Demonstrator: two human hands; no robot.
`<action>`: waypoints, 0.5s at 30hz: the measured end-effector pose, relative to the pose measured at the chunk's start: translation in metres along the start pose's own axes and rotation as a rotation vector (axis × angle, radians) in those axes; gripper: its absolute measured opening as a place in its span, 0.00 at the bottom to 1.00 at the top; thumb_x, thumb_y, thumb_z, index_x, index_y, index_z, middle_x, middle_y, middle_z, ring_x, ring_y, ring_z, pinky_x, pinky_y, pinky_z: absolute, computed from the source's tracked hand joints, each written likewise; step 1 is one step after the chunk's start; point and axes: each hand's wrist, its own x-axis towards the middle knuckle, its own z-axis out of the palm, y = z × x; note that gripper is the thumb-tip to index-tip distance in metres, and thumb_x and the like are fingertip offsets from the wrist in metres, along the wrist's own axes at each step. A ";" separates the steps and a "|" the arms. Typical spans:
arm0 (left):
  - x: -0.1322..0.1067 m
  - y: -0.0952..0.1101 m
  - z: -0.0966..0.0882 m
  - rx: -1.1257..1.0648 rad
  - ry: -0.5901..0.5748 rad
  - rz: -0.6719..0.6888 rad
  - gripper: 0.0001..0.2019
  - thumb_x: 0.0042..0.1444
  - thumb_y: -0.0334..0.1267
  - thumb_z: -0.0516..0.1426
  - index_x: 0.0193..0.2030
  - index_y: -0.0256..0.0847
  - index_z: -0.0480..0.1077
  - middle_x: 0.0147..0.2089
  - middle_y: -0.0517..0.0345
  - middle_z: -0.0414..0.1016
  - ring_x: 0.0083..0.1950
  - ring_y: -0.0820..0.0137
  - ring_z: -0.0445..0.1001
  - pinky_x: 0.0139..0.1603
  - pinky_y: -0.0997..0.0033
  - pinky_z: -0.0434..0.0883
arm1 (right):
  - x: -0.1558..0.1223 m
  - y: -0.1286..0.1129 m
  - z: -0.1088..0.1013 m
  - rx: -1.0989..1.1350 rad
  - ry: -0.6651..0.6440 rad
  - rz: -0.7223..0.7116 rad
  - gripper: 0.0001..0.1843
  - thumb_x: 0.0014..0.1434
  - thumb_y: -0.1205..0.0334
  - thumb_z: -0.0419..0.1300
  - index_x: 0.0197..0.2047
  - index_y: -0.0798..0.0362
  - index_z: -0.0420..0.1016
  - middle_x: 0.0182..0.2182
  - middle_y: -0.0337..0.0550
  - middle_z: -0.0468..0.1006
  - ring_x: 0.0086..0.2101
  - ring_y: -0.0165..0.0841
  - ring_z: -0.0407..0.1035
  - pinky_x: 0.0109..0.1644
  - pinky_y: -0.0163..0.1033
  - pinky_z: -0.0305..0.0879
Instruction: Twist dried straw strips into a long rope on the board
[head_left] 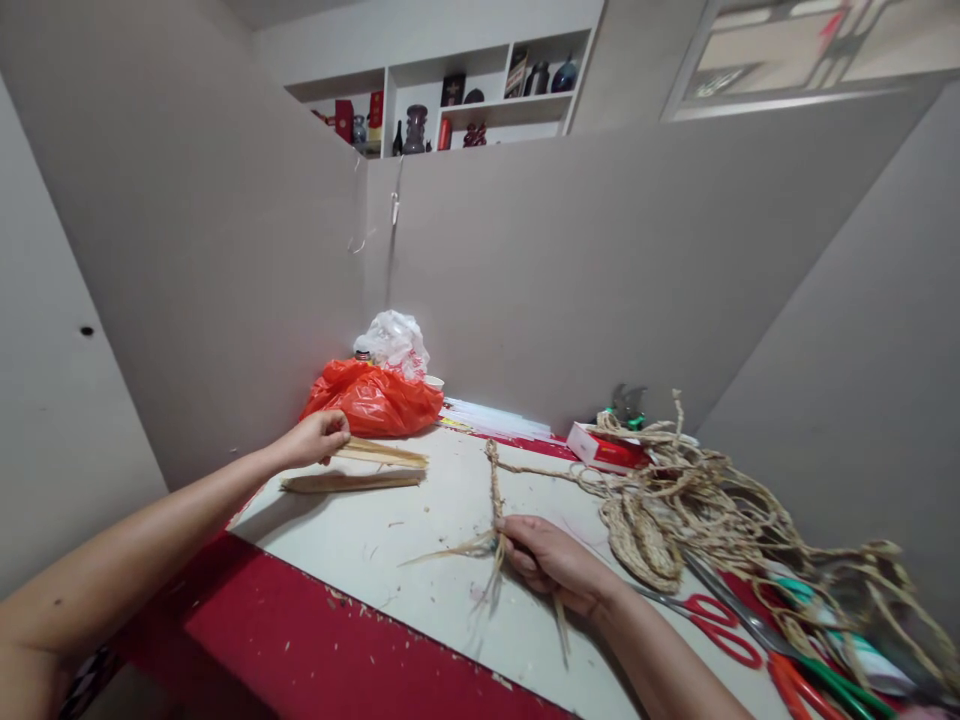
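My left hand [324, 438] is closed around the end of a dry plant-fibre strip [386, 455], held over the left part of the white board. Another tan strip [352, 482] lies on the board just below it. My right hand [551, 562] pinches a braided straw cord [495, 490] near its lower end. Loose strands fan out to the left and downward from those fingers. From the cord's top loop, a thin braid runs right to the heap of braided rope [705, 480].
Red-handled scissors [716, 625] and orange-and-green-handled tools [806, 685] lie at the right. A small red-and-white box [604, 447] sits by the rope. Behind my left hand are an orange plastic bag [375, 400] and a white bag [394, 340]. Grey panels [525, 260] enclose the table.
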 end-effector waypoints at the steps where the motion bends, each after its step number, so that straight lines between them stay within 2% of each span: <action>1: 0.002 0.000 -0.001 -0.047 0.026 -0.009 0.11 0.49 0.46 0.56 0.28 0.41 0.61 0.19 0.69 0.57 0.18 0.78 0.59 0.20 0.77 0.60 | 0.000 0.000 0.000 0.000 -0.001 0.002 0.20 0.55 0.50 0.55 0.21 0.53 0.57 0.11 0.27 0.53 0.13 0.19 0.38 0.16 0.30 0.30; 4: 0.007 -0.003 -0.006 -0.182 0.064 -0.056 0.14 0.45 0.47 0.60 0.30 0.40 0.63 0.20 0.68 0.59 0.19 0.79 0.59 0.21 0.78 0.60 | 0.000 -0.001 0.000 0.002 -0.009 0.004 0.19 0.56 0.50 0.54 0.21 0.53 0.58 0.11 0.27 0.53 0.13 0.19 0.37 0.16 0.30 0.29; 7: 0.009 -0.013 -0.011 -0.243 0.017 -0.165 0.16 0.44 0.47 0.60 0.33 0.39 0.64 0.22 0.67 0.60 0.21 0.78 0.60 0.23 0.77 0.61 | 0.000 -0.002 0.001 -0.003 0.000 0.010 0.19 0.55 0.50 0.54 0.21 0.53 0.58 0.11 0.27 0.53 0.12 0.19 0.38 0.16 0.30 0.30; 11: 0.004 -0.031 -0.011 -0.003 -0.129 -0.251 0.17 0.42 0.49 0.58 0.33 0.38 0.67 0.23 0.64 0.64 0.24 0.76 0.62 0.27 0.75 0.62 | -0.002 -0.003 0.001 0.005 0.006 -0.002 0.20 0.53 0.49 0.56 0.19 0.53 0.58 0.11 0.28 0.54 0.12 0.19 0.40 0.15 0.30 0.31; 15: -0.003 -0.041 -0.004 0.215 -0.187 -0.188 0.15 0.37 0.46 0.61 0.30 0.37 0.70 0.27 0.62 0.69 0.29 0.74 0.64 0.29 0.77 0.60 | 0.000 -0.001 -0.002 0.026 -0.011 -0.009 0.20 0.53 0.49 0.56 0.20 0.53 0.59 0.11 0.28 0.54 0.12 0.19 0.40 0.15 0.30 0.31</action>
